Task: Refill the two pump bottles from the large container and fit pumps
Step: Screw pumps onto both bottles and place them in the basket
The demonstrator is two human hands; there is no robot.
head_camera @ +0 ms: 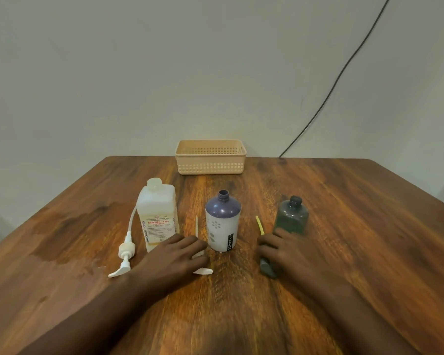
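A translucent large container (157, 213) with a red-lettered label stands left of centre, its neck uncapped. To its right stand a purple-and-white bottle (223, 221) and a dark green bottle (292, 216), both with open necks. My left hand (174, 257) lies over a white pump (203, 271) between the container and the purple bottle; the pump's tube (196, 225) sticks out beyond my fingers. My right hand (282, 252) curls over a dark green pump (267, 267) with a yellow tube (260, 225), just in front of the green bottle.
Another white pump (124, 254) with a long tube lies on the wooden table (369, 239), left of the container. A beige perforated basket (210, 157) sits at the far edge by the wall. A black cable (344, 70) runs down the wall.
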